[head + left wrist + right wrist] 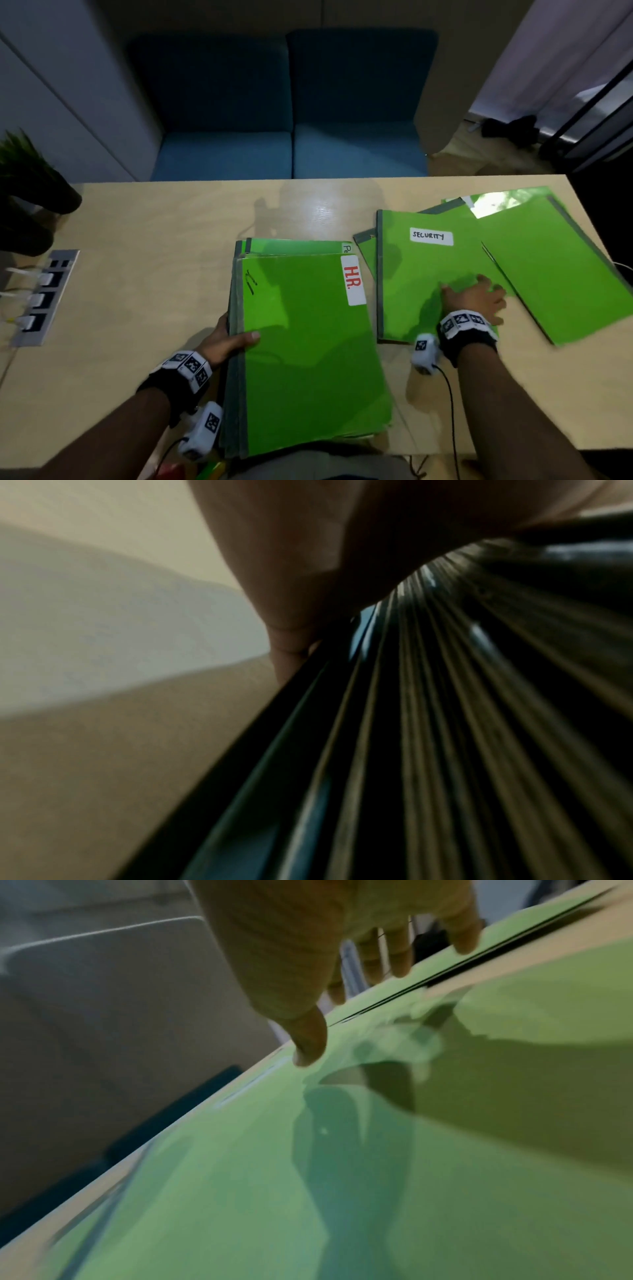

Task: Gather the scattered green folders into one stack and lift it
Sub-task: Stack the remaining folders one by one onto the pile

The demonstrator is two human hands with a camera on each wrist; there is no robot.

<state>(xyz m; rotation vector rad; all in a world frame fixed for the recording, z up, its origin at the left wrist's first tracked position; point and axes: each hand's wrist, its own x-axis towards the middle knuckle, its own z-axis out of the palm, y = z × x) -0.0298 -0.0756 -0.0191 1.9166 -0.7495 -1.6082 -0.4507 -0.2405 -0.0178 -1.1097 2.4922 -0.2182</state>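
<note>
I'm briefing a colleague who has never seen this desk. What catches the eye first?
Bright green folders: an H.R. stack at the near edge, gripped along its spine by the left hand. To its right, the right hand lies flat on the SECURITY folder, with more folders fanned beyond.

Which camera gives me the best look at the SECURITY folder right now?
The head view: the SECURITY folder lies whole on the table, label readable, the right hand flat on it. The right wrist view shows only its blurred green cover under the fingertips. The left wrist view misses it.
</note>
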